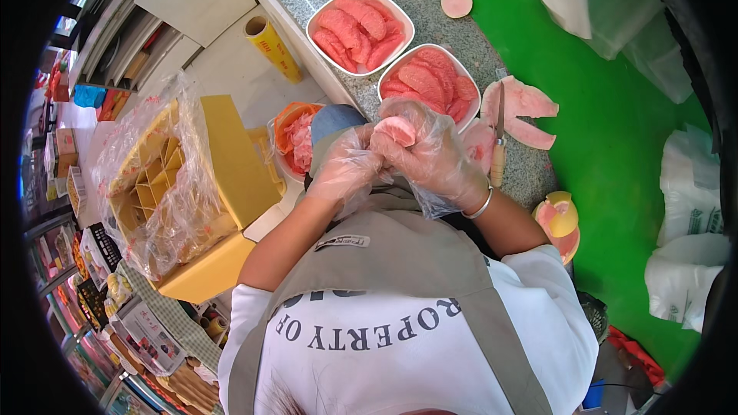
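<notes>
Both my hands wear clear plastic gloves and meet in front of my apron. A pink pomelo segment (397, 131) is between them, its pale membrane partly around the flesh. My left hand (350, 167) is closed at the segment's lower left side. My right hand (432, 152) wraps it from the right, fingers curled. Just beyond my right hand stands a white bowl of peeled pomelo (434, 81), with a second bowl of peeled pomelo (360, 34) farther left. A knife with a wooden handle (498, 134) lies on opened pomelo rind (530, 107) to the right.
Left of my knees is an orange-lined bin (296, 134) holding membrane scraps. A cardboard box (223, 161) with dividers and plastic stands at left, near a yellow roll (273, 50). A cut pomelo (559, 223) sits right of my elbow; plastic bags (688, 223) lie far right.
</notes>
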A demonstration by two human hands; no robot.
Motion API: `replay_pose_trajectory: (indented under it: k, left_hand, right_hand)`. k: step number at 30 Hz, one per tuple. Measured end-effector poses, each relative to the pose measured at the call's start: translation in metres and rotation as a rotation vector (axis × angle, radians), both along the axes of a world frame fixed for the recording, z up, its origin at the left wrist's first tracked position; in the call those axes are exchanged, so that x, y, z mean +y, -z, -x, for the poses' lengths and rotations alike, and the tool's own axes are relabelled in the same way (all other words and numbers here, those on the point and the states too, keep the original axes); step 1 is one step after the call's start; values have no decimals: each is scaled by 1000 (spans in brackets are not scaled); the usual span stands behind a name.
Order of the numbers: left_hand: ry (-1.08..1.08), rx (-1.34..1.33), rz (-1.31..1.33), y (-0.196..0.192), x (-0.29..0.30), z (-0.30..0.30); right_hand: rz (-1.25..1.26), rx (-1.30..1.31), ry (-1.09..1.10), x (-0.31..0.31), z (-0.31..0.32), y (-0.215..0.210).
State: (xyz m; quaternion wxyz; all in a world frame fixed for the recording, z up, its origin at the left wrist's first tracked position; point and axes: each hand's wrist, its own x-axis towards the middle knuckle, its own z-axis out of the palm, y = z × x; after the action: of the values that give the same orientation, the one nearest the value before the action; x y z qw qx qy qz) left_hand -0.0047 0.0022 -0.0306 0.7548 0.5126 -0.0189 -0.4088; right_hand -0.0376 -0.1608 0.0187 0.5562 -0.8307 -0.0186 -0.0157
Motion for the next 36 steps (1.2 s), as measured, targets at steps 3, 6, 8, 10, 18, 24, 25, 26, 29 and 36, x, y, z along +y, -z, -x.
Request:
replay_pose_trajectory:
  k: [3,6,8,10,18,24,25,26,29,36]
  left_hand:
    - [-49,27,-78,4,-2,3]
    - [-19,45,-106,4,0,3]
    - [63,72,-135,-1,3,-2]
    - [43,81,-99,-3,5,0]
    - [189,111,-114,3,18,-7]
    - [10,55,-139,-22,1,3]
    - [38,35,-163,-19,-1,5]
    - [66,14,-187,-16,-2,6]
    - [108,-70,-169,-6,-1,7]
    - [182,-23,-161,1,3,-7]
  right_hand:
    - [23,13,-22,0,1,0]
    - [25,1,-32,1,2,3]
    - [4,0,-46,0,1,4]
    - [-8,18,-45,1,0,2]
    - [-32,5,-79,-1,-5,5]
    - [-90,-30,17,-2,-6,6]
    - [-119,-19,34,-3,-5,7]
    - [-149,-7,52,-3,-5,8]
    - [-113,9,63,-4,-5,3]
    - [1,10,-21,1,1,4]
